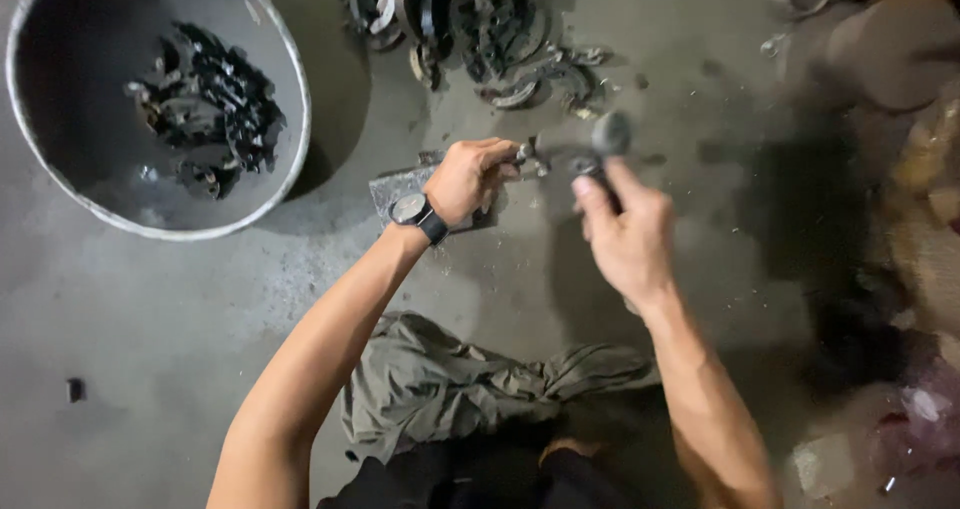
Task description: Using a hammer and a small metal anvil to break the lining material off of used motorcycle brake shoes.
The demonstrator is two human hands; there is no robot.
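With the small metal part (540, 159) kept pinned on the flat block (400, 187) by the left hand (468, 179), what appears to be a hammer (608, 139), gripped in the right hand (625, 234) at 3 o'clock, is best brought down squarely, clear of the fingers.

Both bare forearms reach forward and downward from the bottom of the view, converging toward the middle. The left hand (468, 177) sits lower and further forward, knuckles up, fingers curled into a closed grip, with a dark watch (412, 210) strapped at the wrist. The right hand (628, 231) is raised a little higher and blurred, back of the hand toward the camera, fingers wrapped shut, wrist slightly bent.
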